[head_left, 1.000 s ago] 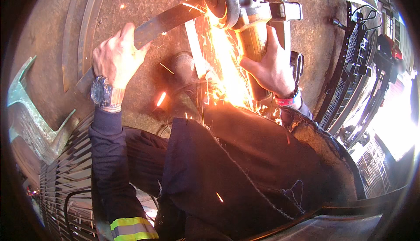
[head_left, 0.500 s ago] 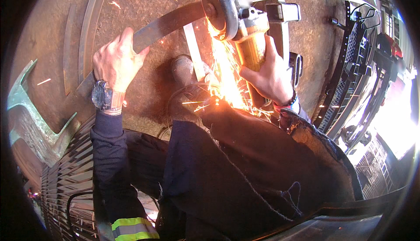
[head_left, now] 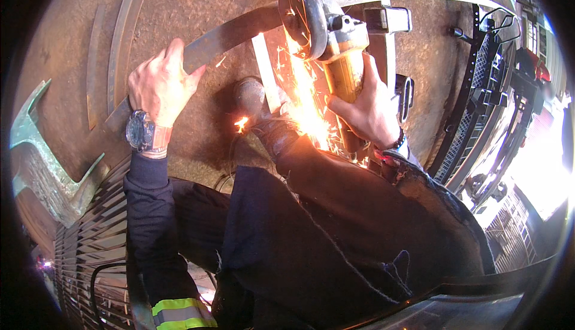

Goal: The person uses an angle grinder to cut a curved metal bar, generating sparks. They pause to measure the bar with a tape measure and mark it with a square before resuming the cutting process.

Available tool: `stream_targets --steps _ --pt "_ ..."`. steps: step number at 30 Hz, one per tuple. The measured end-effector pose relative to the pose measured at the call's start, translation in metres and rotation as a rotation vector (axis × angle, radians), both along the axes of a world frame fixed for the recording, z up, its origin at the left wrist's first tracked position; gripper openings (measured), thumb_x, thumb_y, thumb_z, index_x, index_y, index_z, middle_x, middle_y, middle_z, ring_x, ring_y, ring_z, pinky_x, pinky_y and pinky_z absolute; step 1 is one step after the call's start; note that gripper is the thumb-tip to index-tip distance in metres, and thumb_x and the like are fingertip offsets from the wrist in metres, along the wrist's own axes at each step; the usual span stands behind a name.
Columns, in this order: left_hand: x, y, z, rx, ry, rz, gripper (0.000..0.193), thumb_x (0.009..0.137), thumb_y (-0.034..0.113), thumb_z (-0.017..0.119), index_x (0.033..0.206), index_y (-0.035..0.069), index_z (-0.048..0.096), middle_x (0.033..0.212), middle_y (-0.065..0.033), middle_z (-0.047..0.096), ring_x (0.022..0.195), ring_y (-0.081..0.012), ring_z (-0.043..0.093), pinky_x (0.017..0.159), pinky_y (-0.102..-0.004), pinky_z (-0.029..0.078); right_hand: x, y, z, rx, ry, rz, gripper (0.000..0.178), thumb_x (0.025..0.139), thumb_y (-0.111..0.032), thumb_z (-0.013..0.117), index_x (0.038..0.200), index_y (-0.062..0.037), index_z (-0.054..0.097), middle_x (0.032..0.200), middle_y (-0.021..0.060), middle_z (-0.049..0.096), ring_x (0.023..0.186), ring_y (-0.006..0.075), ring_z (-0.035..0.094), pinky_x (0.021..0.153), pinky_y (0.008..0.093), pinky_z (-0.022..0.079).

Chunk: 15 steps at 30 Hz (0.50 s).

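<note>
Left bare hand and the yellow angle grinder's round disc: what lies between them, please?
A flat, dark metal bar spans from the left hand to the disc, in the head view.

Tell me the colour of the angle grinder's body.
The angle grinder's body is yellow, best seen in the head view.

The flat bar is matt metal, the sleeve dull cloth.
</note>
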<state>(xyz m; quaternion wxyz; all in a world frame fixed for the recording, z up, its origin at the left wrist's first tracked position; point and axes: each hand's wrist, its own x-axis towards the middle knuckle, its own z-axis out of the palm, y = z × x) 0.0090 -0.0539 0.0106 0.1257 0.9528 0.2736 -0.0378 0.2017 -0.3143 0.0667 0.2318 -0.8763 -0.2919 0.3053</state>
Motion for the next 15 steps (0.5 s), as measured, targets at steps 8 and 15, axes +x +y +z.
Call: stream_targets --steps 8,15 --pt "-0.003 0.003 -0.013 -0.005 -0.06 -0.008 0.039 0.075 0.031 0.082 0.094 0.009 0.056 0.08 -0.0108 0.067 0.075 -0.0332 0.069 0.062 -0.045 0.054 0.007 0.01 -0.008 0.048 -0.009 0.007 0.078 0.07 -0.021 0.077 0.132 0.0066 0.038 0.097 0.0304 0.068 0.091 0.0455 0.068 0.079 0.0466 0.055" --pt "0.0 0.001 -0.004 0.0 -0.011 0.006 0.04 0.075 0.033 0.082 0.095 0.009 0.056 0.081 -0.0111 0.068 0.075 -0.0334 0.069 0.063 -0.0453 0.054 0.008 0.013 -0.006 0.029 -0.029 0.008 0.079 0.07 -0.022 0.077 0.132 0.0058 0.038 0.094 0.0304 0.068 0.089 0.0457 0.069 0.077 0.0473 0.055"
